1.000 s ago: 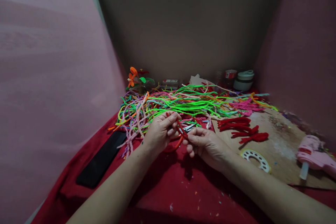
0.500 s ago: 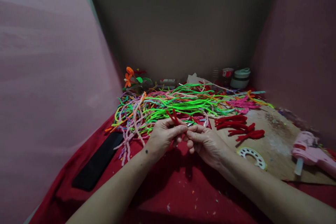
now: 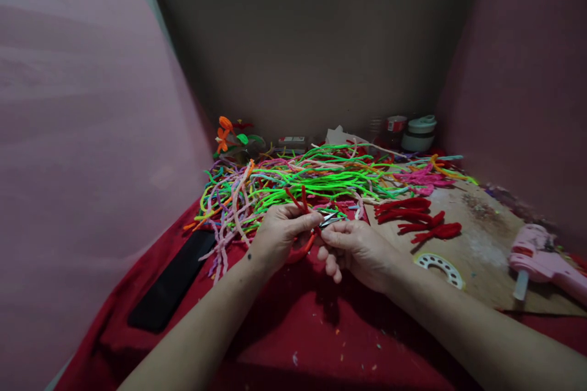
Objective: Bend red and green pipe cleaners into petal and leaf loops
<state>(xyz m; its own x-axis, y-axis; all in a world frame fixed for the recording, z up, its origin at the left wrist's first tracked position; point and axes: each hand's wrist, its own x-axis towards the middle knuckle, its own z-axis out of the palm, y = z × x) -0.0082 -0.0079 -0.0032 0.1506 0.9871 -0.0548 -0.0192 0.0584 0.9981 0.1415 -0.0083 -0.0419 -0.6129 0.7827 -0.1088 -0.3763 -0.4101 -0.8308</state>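
Note:
Red pipe cleaners (image 3: 303,249) are pinched between the thumb and fingers of my left hand (image 3: 280,232). Two of their ends stick up above that hand, and a bent part curves below it toward the right. My right hand (image 3: 360,250) is closed in a pinch at the bent part's end, its lower fingers loosely curled. Just beyond the fingertips show the metal blades of scissors (image 3: 331,219); whether they lie on the table or touch a hand I cannot tell. Behind both hands spreads a pile of colourful pipe cleaners (image 3: 330,183), mostly bright green in the middle.
Bundles of red pipe cleaners (image 3: 403,212) lie on a brown board (image 3: 486,281) at right, with a white ring with holes (image 3: 440,269) and a pink glue gun (image 3: 534,256). A black flat object (image 3: 172,281) lies left on the red cloth (image 3: 275,348). A lidded container (image 3: 419,134) stands behind.
My hands have moved slightly apart at the fingertips. More of the scissor blades and the bent red pipe cleaner show between them. The view has shifted slightly.

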